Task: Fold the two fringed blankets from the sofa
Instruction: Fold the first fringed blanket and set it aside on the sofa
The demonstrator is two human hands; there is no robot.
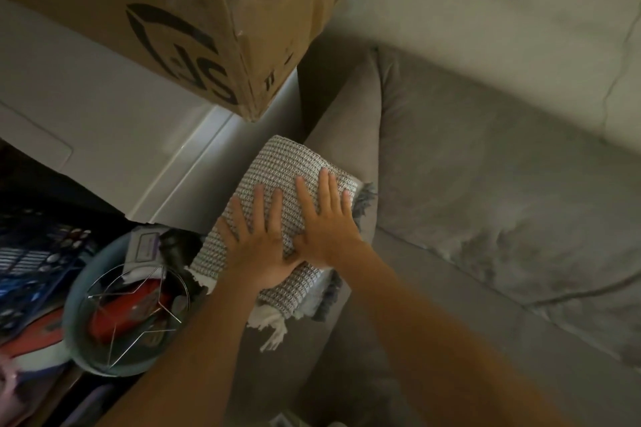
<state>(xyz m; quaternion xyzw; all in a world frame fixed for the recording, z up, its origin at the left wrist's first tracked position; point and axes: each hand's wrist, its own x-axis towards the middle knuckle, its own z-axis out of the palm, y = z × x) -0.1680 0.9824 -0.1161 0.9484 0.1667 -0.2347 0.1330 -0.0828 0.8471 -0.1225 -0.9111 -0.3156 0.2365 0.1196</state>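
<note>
The folded blanket (277, 166) lies across the sofa arm (343, 114) and overhangs its outer edge, with white fringe (274, 329) at the near end. Grey fringe (364, 198) peeks out beneath, perhaps from the second blanket. The left hand (256, 239) and right hand (326, 222) press flat on top, grip wide, holding nothing. The blanket looks soft, light and floppy, so it is best lifted with support under both ends, not by the fringe.
</note>
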